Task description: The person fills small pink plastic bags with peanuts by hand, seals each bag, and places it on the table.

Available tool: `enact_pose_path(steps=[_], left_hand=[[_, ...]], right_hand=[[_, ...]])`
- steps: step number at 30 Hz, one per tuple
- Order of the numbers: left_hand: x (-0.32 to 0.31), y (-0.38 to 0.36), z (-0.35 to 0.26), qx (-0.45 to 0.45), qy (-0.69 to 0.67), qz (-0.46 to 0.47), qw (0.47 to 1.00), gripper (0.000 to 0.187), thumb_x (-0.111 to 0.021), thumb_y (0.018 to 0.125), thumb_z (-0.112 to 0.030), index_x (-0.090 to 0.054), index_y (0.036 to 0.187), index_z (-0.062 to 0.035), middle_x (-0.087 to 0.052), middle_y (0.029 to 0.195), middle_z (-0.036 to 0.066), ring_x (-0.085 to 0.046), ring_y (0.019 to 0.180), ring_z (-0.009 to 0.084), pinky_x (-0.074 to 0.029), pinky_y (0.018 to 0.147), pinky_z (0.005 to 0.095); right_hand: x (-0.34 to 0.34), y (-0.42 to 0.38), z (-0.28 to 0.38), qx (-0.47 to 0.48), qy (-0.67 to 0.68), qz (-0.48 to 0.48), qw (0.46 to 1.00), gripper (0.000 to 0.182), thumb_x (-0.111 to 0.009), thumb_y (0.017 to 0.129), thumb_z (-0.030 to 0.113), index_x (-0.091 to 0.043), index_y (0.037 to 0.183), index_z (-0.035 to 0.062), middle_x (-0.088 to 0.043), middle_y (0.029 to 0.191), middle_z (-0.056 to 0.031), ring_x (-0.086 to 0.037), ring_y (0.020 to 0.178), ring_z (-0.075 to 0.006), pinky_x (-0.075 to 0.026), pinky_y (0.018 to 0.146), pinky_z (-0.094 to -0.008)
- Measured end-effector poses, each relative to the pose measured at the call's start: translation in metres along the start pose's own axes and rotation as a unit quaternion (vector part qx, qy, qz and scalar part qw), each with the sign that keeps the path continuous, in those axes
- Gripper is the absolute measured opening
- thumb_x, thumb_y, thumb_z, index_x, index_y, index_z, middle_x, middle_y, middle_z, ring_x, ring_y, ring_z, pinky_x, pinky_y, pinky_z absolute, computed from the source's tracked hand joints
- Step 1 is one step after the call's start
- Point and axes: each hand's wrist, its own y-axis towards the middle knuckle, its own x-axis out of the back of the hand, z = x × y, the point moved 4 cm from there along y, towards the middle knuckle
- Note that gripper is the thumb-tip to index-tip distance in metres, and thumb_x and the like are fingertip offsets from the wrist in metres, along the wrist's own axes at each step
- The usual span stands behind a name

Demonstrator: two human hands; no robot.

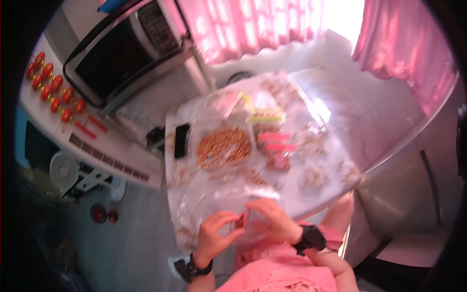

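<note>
A small red-and-pink packet (242, 221) is held up between my two hands at the table's near edge. On its left side, the thumb and fingers of my left hand (214, 234) close on it. The fingers of my right hand (273, 220) pinch its upper right edge. What is inside the packet is too blurred to make out. Just beyond my hands, clear plastic sheeting (219, 197) lies crumpled on the table. Farther back is a container of small brown nut-like pieces (224, 146).
A black phone-like slab (182, 141) lies left of the brown pieces on the table (304, 197). Pink-topped packets (276, 146) and a yellow-edged bag (266, 115) lie to the right. Several clear bags (315, 176) sit near the right edge. A microwave (116, 53) stands back left.
</note>
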Motion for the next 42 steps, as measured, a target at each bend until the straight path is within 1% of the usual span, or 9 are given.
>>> enact_pose_path(steps=[3, 8, 14, 18, 20, 30, 36, 38, 42], left_hand=[[0.003, 0.01, -0.017, -0.033, -0.039, 0.012, 0.999, 0.037, -0.092, 0.071, -0.018, -0.075, 0.103, -0.007, -0.074, 0.103, 0.011, -0.071, 0.093, 0.0295, -0.057, 0.081, 0.0385], [-0.009, 0.017, -0.014, -0.02, -0.027, 0.028, 0.999, 0.037, -0.092, 0.068, -0.013, -0.076, 0.101, -0.0045, -0.074, 0.097, 0.01, -0.073, 0.091, 0.0257, -0.057, 0.081, 0.035], [-0.028, 0.018, -0.005, -0.011, -0.03, 0.032, 0.999, 0.016, -0.086, 0.075, -0.008, -0.073, 0.083, -0.0046, -0.074, 0.093, 0.009, -0.071, 0.082, 0.0275, -0.057, 0.072, 0.036], [-0.038, 0.016, 0.0, -0.032, -0.033, 0.037, 0.998, 0.023, -0.087, 0.076, -0.011, -0.072, 0.092, -0.0037, -0.074, 0.095, 0.01, -0.073, 0.083, 0.0269, -0.058, 0.072, 0.0354], [-0.037, 0.018, -0.014, -0.017, -0.056, 0.036, 0.998, 0.006, -0.074, 0.091, -0.006, -0.068, 0.092, -0.0034, -0.07, 0.084, 0.013, -0.071, 0.075, 0.0246, -0.055, 0.067, 0.0341], [-0.039, 0.018, -0.006, -0.013, -0.061, 0.012, 0.998, 0.007, -0.074, 0.089, -0.005, -0.068, 0.091, -0.0027, -0.069, 0.082, 0.013, -0.07, 0.075, 0.026, -0.054, 0.066, 0.0348], [-0.042, 0.014, 0.004, 0.061, -0.052, 0.017, 0.997, 0.03, -0.08, 0.084, -0.013, -0.068, 0.111, -0.0061, -0.072, 0.093, 0.014, -0.071, 0.081, 0.0301, -0.057, 0.074, 0.0393], [-0.04, 0.016, -0.005, 0.03, -0.026, 0.022, 0.999, 0.052, -0.086, 0.079, -0.02, -0.064, 0.124, -0.0083, -0.072, 0.104, 0.016, -0.07, 0.091, 0.0339, -0.058, 0.081, 0.0431], [-0.039, 0.017, -0.002, 0.045, -0.052, 0.027, 0.997, 0.062, -0.089, 0.075, -0.024, -0.062, 0.128, -0.0088, -0.071, 0.109, 0.019, -0.069, 0.098, 0.0371, -0.056, 0.084, 0.0448]], right_hand=[[-0.002, -0.004, -0.005, -0.011, 0.063, 0.032, 0.997, 0.042, -0.081, 0.085, 0.014, -0.066, 0.123, 0.0058, -0.067, 0.12, -0.0143, -0.062, 0.113, -0.0331, -0.049, 0.098, -0.0424], [0.004, -0.016, -0.013, -0.069, 0.145, 0.005, 0.987, 0.014, -0.072, 0.091, 0.003, -0.071, 0.105, 0.0013, -0.073, 0.099, -0.0096, -0.071, 0.091, -0.0251, -0.055, 0.082, -0.0347], [0.018, -0.026, -0.009, -0.068, 0.14, -0.067, 0.986, 0.01, -0.07, 0.095, 0.005, -0.07, 0.104, 0.0016, -0.074, 0.091, -0.0068, -0.071, 0.084, -0.0196, -0.056, 0.077, -0.0307], [0.018, -0.032, -0.014, -0.114, 0.168, -0.033, 0.979, 0.015, -0.071, 0.095, 0.007, -0.069, 0.108, 0.0007, -0.076, 0.091, -0.004, -0.072, 0.087, -0.0133, -0.056, 0.08, -0.0292], [0.014, -0.032, -0.013, -0.148, 0.215, 0.016, 0.965, 0.022, -0.073, 0.095, 0.008, -0.067, 0.115, 0.0005, -0.078, 0.096, -0.0032, -0.072, 0.09, -0.01, -0.057, 0.081, -0.0275], [0.001, -0.032, -0.017, -0.182, 0.268, 0.06, 0.944, 0.039, -0.074, 0.095, 0.008, -0.062, 0.132, 0.0014, -0.079, 0.106, -0.0061, -0.071, 0.095, -0.0084, -0.058, 0.082, -0.0262], [-0.004, -0.031, -0.017, -0.2, 0.248, 0.103, 0.942, 0.041, -0.075, 0.095, 0.01, -0.062, 0.133, 0.0017, -0.077, 0.108, -0.0061, -0.07, 0.097, -0.0087, -0.057, 0.083, -0.027], [-0.008, -0.041, -0.032, -0.173, 0.217, 0.039, 0.96, 0.038, -0.076, 0.095, 0.012, -0.064, 0.129, 0.0003, -0.076, 0.106, -0.0076, -0.07, 0.095, -0.011, -0.057, 0.084, -0.0284], [-0.006, -0.041, -0.03, -0.148, 0.209, -0.01, 0.967, 0.034, -0.076, 0.095, 0.013, -0.065, 0.124, -0.0003, -0.076, 0.099, -0.0071, -0.07, 0.089, -0.013, -0.056, 0.083, -0.0291]])
